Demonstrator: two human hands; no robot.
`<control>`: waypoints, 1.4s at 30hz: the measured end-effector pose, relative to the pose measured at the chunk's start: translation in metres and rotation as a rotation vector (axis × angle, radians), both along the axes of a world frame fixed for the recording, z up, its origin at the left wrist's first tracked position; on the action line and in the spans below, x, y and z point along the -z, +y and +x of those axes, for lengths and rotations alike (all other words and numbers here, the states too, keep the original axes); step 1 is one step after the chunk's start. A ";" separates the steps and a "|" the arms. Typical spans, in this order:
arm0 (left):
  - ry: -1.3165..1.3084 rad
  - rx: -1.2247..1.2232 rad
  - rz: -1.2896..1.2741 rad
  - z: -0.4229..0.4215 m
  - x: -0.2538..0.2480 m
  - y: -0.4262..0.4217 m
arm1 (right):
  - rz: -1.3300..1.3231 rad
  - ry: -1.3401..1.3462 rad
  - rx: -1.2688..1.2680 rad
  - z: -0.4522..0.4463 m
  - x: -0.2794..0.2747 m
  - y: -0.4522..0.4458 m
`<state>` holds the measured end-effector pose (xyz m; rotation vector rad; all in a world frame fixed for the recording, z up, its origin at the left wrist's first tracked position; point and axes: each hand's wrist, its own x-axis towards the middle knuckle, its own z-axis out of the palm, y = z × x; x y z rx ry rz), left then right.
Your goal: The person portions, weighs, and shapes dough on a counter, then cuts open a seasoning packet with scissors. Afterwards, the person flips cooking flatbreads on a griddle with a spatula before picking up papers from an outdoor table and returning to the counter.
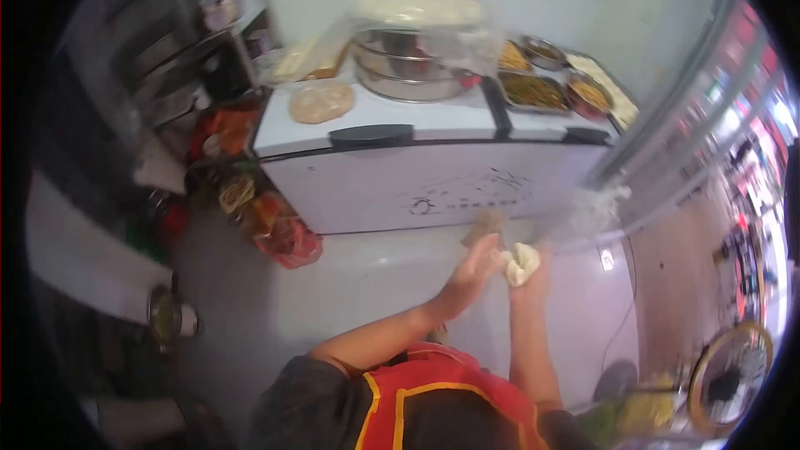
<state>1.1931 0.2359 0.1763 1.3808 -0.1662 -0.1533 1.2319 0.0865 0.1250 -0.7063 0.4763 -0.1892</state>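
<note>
Head view: right of centre, the left hand [477, 268] has its fingers nearly straight; whether they pinch anything, I cannot tell. Beside it, a creamy-white piece [522, 266], lumpy and creased, is held by the right hand [541, 267], its fingers blurred; hazy plastic [602, 207] shows further right.

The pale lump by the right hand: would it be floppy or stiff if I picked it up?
The pale lump is probably soft and squashy, since it looks folded like dough. It's likely light, as it looks small next to the right forearm. Its creased, uneven shape suggests it wouldn't roll well.
</note>
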 end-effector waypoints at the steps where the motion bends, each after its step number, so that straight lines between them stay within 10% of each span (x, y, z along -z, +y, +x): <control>1: 0.095 0.015 -0.112 0.009 -0.003 -0.004 | -0.071 -0.017 0.043 0.020 -0.005 0.000; 7: -0.038 -0.277 -0.091 0.060 0.002 0.006 | -1.053 -0.435 -0.295 0.042 -0.026 0.055; 11: -0.079 -0.417 0.285 0.080 0.018 0.038 | -0.941 -0.585 -0.468 0.078 -0.015 0.079; 17: 0.317 -0.272 -0.548 0.096 0.052 0.078 | -0.468 -0.537 -1.012 0.086 -0.061 0.122; 21: 0.165 -0.267 -0.319 0.085 -0.008 0.107 | -1.030 -0.656 -0.846 0.093 -0.044 0.164; 23: 0.094 -0.305 -0.442 0.090 0.012 0.114 | -1.282 -1.209 -0.252 0.123 -0.010 0.180; 25: 0.136 -0.456 -0.284 0.087 0.016 0.123 | -1.442 -0.740 -0.308 0.116 -0.047 0.192; 35: 0.331 -0.463 -0.796 0.136 0.014 0.183 | -0.050 -0.286 -0.623 0.126 -0.021 0.197; 38: 0.031 -0.514 -0.352 0.156 0.022 0.154 | 0.574 -0.234 -0.827 0.124 0.007 0.191; 40: -0.504 -0.607 0.758 0.157 0.022 0.151 | 0.500 -0.203 -0.744 0.129 0.034 0.183; 42: -0.564 -0.619 0.680 0.150 0.010 0.164 | -0.116 -0.178 -0.668 0.143 -0.001 0.183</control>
